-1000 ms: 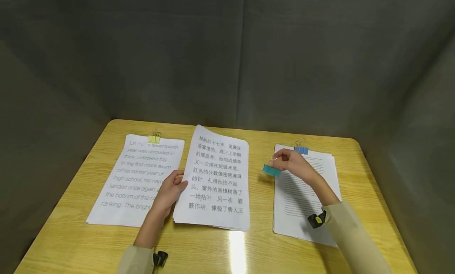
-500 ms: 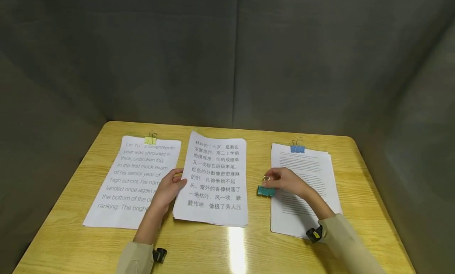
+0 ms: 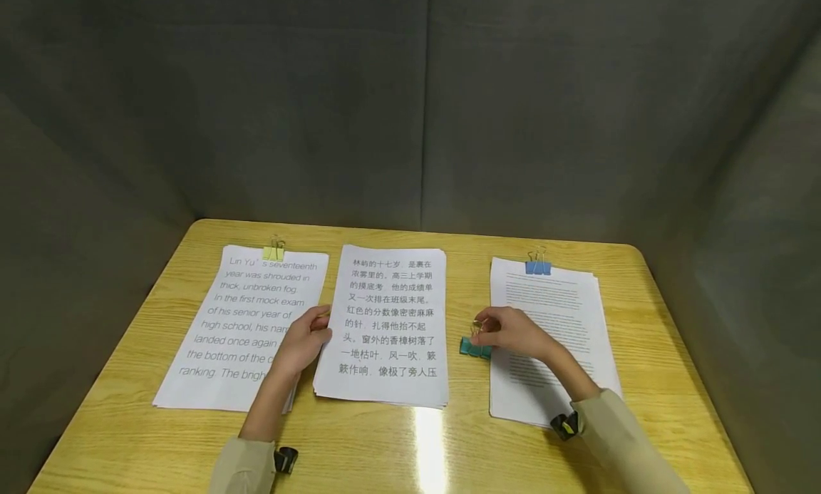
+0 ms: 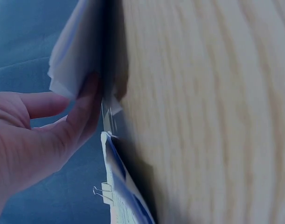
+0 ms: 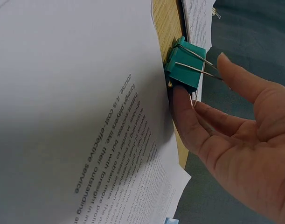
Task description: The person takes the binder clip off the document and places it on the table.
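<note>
My left hand (image 3: 306, 337) pinches the left edge of the middle stack of paper (image 3: 391, 323), printed in large Chinese characters. In the left wrist view, fingers (image 4: 84, 109) reach under the raised paper edge (image 4: 77, 51), and the thumb is on its other side. My right hand (image 3: 516, 331) holds a green binder clip (image 3: 470, 347) low over the table, just left of the right-hand stack (image 3: 545, 380). From the right wrist, this green clip (image 5: 186, 65) shows upright, thumb at one wire handle and fingers by the other.
On the left lies a stack of English pages (image 3: 212, 337) with a yellow binder clip (image 3: 273, 254) at its top. A blue binder clip (image 3: 538, 267) sits atop the right-hand stack. Dark cloth (image 3: 410, 109) hangs behind the wooden table (image 3: 359, 451).
My right hand has brought the green clip down toward the near side and slightly left. The middle stack's lifted top left corner has settled lower, with my left hand still at its edge.
</note>
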The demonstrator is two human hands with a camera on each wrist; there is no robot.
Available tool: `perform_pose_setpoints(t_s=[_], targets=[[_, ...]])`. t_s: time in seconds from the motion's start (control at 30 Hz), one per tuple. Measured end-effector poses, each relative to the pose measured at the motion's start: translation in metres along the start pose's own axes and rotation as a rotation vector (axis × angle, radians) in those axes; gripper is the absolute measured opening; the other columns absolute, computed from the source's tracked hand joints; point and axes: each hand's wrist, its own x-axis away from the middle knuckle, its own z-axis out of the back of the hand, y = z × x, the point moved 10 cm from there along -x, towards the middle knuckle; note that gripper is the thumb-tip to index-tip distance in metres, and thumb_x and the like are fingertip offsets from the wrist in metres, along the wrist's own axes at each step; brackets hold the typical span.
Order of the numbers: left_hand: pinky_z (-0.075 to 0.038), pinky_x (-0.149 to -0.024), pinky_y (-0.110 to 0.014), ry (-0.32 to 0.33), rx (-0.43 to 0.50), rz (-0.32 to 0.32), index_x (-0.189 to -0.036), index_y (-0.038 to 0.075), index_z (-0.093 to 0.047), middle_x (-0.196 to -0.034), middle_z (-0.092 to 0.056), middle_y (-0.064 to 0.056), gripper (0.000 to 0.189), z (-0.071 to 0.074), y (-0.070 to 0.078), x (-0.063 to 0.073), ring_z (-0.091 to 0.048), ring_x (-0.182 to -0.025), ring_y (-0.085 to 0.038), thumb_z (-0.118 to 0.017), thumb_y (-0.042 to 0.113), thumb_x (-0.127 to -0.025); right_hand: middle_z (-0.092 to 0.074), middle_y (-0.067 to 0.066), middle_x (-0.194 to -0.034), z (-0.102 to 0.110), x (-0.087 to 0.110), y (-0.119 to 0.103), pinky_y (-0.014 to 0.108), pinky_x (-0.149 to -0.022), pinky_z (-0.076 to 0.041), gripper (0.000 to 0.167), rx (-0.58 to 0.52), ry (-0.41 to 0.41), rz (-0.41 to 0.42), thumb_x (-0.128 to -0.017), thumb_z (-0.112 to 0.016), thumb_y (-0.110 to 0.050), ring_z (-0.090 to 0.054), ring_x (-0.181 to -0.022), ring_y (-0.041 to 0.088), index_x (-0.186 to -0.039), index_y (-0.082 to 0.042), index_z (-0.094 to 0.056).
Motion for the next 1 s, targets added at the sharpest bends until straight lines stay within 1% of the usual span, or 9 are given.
perform_pose_setpoints(t_s=[0.1, 0.37, 0.47, 0.57, 0.67, 0.7, 0.8, 0.9, 1.0], targets=[[-0.044, -0.105, -0.051, -0.002, -0.036, -0.022, -0.153, -0.008, -0.039, -0.139, -0.055, -0.031, 0.056, 0.000, 0.001, 0.000, -0.056, -0.124, -0.042, -0.051, -0.002, -0.098, -0.069, 0.008, -0.097, -0.001, -0.001, -0.002, 0.035, -0.072, -0.055, 0.050, 0.060, 0.015, 0.013, -0.093, -0.078, -0.022, -0.064, -0.081, 0.018, -0.127, 0.011, -0.062], [-0.046, -0.104, -0.053, -0.001, -0.214, -0.061, -0.152, -0.005, -0.043, -0.141, -0.057, -0.029, 0.055, 0.001, 0.007, 0.006, -0.060, -0.123, -0.041, -0.052, 0.002, -0.099, -0.071, 0.011, -0.103, -0.008, -0.003, -0.008, 0.043, -0.080, -0.056, 0.045, 0.212, 0.025, 0.031, -0.093, -0.079, -0.020, -0.067, -0.094, 0.025, -0.125, 0.008, -0.066], [-0.048, -0.101, -0.052, 0.006, -0.267, -0.083, -0.151, -0.006, -0.045, -0.140, -0.058, -0.029, 0.052, 0.003, 0.011, 0.008, -0.060, -0.122, -0.041, -0.050, 0.001, -0.100, -0.071, 0.011, -0.102, -0.009, -0.004, -0.009, 0.043, -0.079, -0.056, 0.041, 0.231, 0.028, 0.035, -0.093, -0.079, -0.017, -0.067, -0.093, 0.024, -0.123, 0.007, -0.067], [-0.050, -0.093, -0.046, 0.016, -0.301, -0.095, -0.150, -0.006, -0.046, -0.139, -0.058, -0.030, 0.049, 0.007, 0.014, 0.011, -0.061, -0.116, -0.038, -0.050, 0.000, -0.101, -0.071, 0.010, -0.102, -0.009, -0.005, -0.009, 0.042, -0.079, -0.056, 0.040, 0.238, 0.030, 0.031, -0.093, -0.079, -0.018, -0.067, -0.093, 0.024, -0.123, 0.006, -0.067], [-0.051, -0.085, -0.041, 0.019, -0.308, -0.094, -0.149, -0.005, -0.048, -0.139, -0.059, -0.029, 0.047, 0.011, 0.014, 0.012, -0.062, -0.110, -0.035, -0.051, 0.002, -0.102, -0.071, 0.011, -0.104, -0.010, -0.006, -0.009, 0.043, -0.081, -0.056, 0.041, 0.236, 0.024, 0.023, -0.094, -0.078, -0.019, -0.067, -0.095, 0.024, -0.124, 0.006, -0.067], [-0.052, -0.086, -0.042, 0.017, -0.308, -0.093, -0.149, -0.005, -0.048, -0.139, -0.059, -0.029, 0.047, 0.012, 0.014, 0.012, -0.062, -0.111, -0.036, -0.052, 0.003, -0.102, -0.071, 0.011, -0.105, -0.009, -0.006, -0.009, 0.043, -0.081, -0.056, 0.041, 0.237, 0.023, 0.020, -0.094, -0.077, -0.020, -0.067, -0.095, 0.025, -0.124, 0.006, -0.067], [-0.052, -0.094, -0.048, 0.006, -0.296, -0.088, -0.149, -0.004, -0.049, -0.139, -0.059, -0.028, 0.048, 0.015, 0.012, 0.013, -0.061, -0.120, -0.041, -0.053, 0.005, -0.102, -0.071, 0.012, -0.107, -0.009, -0.005, -0.008, 0.045, -0.083, -0.056, 0.041, 0.232, 0.019, 0.013, -0.096, -0.076, -0.021, -0.067, -0.097, 0.026, -0.125, 0.006, -0.066], [-0.047, -0.104, -0.056, 0.002, -0.274, -0.070, -0.148, -0.002, -0.050, -0.140, -0.058, -0.027, 0.047, 0.020, 0.008, 0.014, -0.056, -0.128, -0.045, -0.054, 0.008, -0.103, -0.071, 0.013, -0.109, -0.008, -0.004, -0.007, 0.047, -0.085, -0.056, 0.041, 0.230, 0.020, 0.017, -0.097, -0.073, -0.022, -0.068, -0.099, 0.028, -0.126, 0.007, -0.066], [-0.048, -0.102, -0.053, 0.011, -0.240, -0.046, -0.147, -0.002, -0.051, -0.141, -0.057, -0.027, 0.044, 0.028, 0.005, 0.017, -0.057, -0.126, -0.043, -0.053, 0.012, -0.105, -0.071, 0.013, -0.108, -0.007, -0.003, -0.008, 0.046, -0.085, -0.056, 0.039, 0.234, 0.020, 0.027, -0.099, -0.071, -0.023, -0.068, -0.099, 0.027, -0.125, 0.006, -0.066]])
